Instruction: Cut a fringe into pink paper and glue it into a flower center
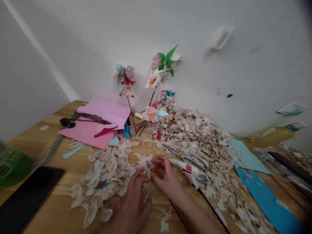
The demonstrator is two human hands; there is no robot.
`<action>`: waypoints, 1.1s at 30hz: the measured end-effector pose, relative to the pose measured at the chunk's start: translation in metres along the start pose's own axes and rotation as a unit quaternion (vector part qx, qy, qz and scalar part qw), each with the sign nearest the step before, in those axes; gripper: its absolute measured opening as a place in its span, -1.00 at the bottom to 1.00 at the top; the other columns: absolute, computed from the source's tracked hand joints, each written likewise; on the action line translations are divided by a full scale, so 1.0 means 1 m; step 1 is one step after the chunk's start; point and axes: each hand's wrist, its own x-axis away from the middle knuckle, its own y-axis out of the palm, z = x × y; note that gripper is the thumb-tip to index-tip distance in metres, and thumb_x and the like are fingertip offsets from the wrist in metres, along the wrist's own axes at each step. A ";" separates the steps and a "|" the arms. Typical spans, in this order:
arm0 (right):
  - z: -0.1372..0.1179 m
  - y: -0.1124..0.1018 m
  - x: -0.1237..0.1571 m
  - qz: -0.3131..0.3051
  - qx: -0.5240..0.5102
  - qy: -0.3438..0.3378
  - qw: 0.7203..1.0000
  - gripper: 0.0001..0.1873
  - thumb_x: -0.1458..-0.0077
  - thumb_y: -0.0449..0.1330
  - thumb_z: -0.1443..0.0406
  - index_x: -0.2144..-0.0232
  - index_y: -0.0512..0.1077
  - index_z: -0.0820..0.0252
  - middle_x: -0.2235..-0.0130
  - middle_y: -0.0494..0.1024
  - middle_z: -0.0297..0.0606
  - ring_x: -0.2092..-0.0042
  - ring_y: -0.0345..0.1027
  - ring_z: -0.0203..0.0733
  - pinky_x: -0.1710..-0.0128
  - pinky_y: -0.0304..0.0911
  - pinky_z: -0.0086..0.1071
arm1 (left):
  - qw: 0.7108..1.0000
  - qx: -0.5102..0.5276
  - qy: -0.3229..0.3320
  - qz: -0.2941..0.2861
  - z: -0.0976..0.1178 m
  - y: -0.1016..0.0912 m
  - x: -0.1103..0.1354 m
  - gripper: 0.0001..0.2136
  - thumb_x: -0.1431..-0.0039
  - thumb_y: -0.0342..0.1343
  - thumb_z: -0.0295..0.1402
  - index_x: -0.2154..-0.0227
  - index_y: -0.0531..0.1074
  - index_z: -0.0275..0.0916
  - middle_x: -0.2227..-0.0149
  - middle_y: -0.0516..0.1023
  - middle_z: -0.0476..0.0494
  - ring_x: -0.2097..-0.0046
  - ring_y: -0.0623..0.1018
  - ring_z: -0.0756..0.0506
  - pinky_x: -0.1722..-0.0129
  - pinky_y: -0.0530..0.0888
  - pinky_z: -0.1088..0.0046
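A pale flower of thin, papery petals point(140, 160) is between my hands, low over the wooden table. A thin dark stem point(149, 166) shows at its middle. My right hand point(167, 178) curves round the flower's right side, fingertips and thumb at the petals. My left hand point(137, 195) is at the near left side, its forefinger by a lower petal and its thumb held apart. The exact contact of the fingertips is hard to make out. A white glue gun point(182, 165) and silver scissors point(187, 157) lie just right of my right hand.
Loose pale petals point(109, 172) lie left of my hands; a bigger heap point(200, 130) spreads on the right. Finished flowers point(153, 78) stand on twigs against the wall. Pink paper point(92, 130), a black phone point(31, 195), a green bottle point(14, 165) and blue sheets point(265, 201) lie around.
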 end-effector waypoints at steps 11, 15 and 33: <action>-0.004 0.005 0.002 -0.002 0.066 -0.026 0.997 -0.50 0.07 0.12 0.46 0.04 0.14 0.12 0.10 0.48 -0.20 0.03 0.33 -0.07 0.03 0.21 -0.09 | 0.995 -0.083 -0.016 -0.043 0.002 -0.054 -0.055 -0.82 -0.11 -0.10 -0.47 0.21 0.26 -0.20 0.31 0.41 -0.09 0.26 0.46 -0.09 0.25 0.45 0.32; -0.005 0.006 0.003 -0.003 0.070 -0.034 0.997 -0.50 0.04 0.10 0.48 0.03 0.13 0.12 0.09 0.49 -0.20 0.03 0.34 -0.08 0.03 0.22 -0.10 | 0.988 -0.118 0.026 -0.097 -0.002 -0.068 -0.079 -0.78 -0.05 -0.05 -0.53 0.23 0.33 -0.21 0.20 0.42 -0.12 0.20 0.46 -0.09 0.17 0.42 0.32; -0.007 0.013 0.000 0.015 0.035 -0.024 0.999 -0.57 0.04 0.04 0.50 0.09 0.14 0.12 0.18 0.51 -0.20 0.30 0.42 -0.18 0.25 0.35 -0.22 | 0.973 -0.114 0.076 -0.186 -0.013 -0.069 -0.103 -0.79 -0.03 -0.05 -0.54 0.32 0.42 -0.19 0.30 0.46 -0.04 0.26 0.46 -0.04 0.26 0.38 0.48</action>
